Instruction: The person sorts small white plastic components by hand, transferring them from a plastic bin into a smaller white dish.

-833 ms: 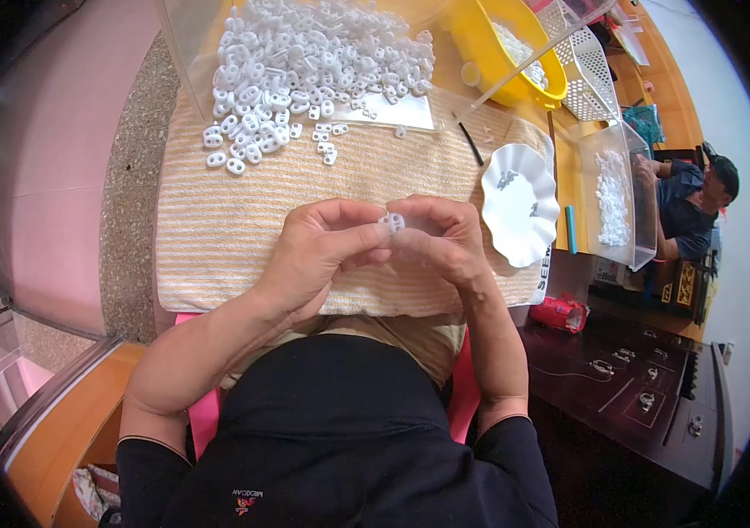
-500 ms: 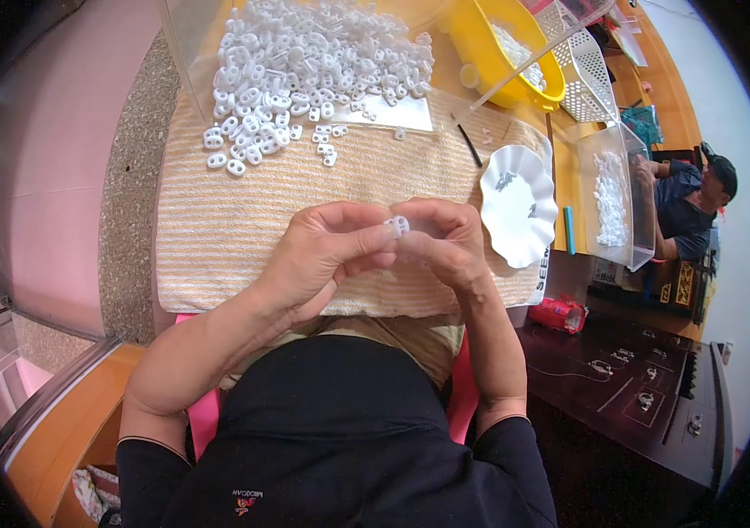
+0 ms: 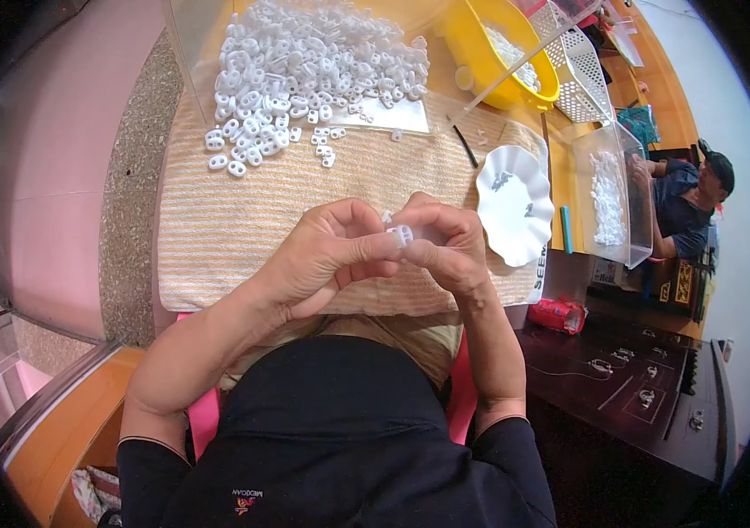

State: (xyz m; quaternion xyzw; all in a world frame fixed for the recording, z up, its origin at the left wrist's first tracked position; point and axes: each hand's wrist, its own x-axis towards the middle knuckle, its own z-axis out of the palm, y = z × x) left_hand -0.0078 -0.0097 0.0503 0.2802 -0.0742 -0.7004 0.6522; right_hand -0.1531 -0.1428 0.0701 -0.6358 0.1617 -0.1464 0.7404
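Above the front part of the striped towel (image 3: 243,246), both hands meet at a small white plastic piece with two holes (image 3: 402,235). My left hand (image 3: 337,253) pinches it from the left between thumb and fingers. From the right, the thumb and bent forefinger of my right hand (image 3: 445,246) close on the same piece. A second bit of white plastic (image 3: 386,216) shows between the fingertips; whether it is joined to the first I cannot tell. Beyond the hands lies a large heap of white two-holed oval pieces (image 3: 305,75), with several smaller ones (image 3: 327,150) nearer.
A white wavy-rimmed plate (image 3: 507,233) sits right of my hands, near a black stick (image 3: 465,145). Farther back stand a yellow basin (image 3: 472,53) and white perforated basket (image 3: 579,75). A clear bin (image 3: 635,207) stands by another person (image 3: 687,198) at right.
The held piece has come slightly nearer and turned between my fingers. My right fingers have shifted, and a second white bit now shows above the thumbs.
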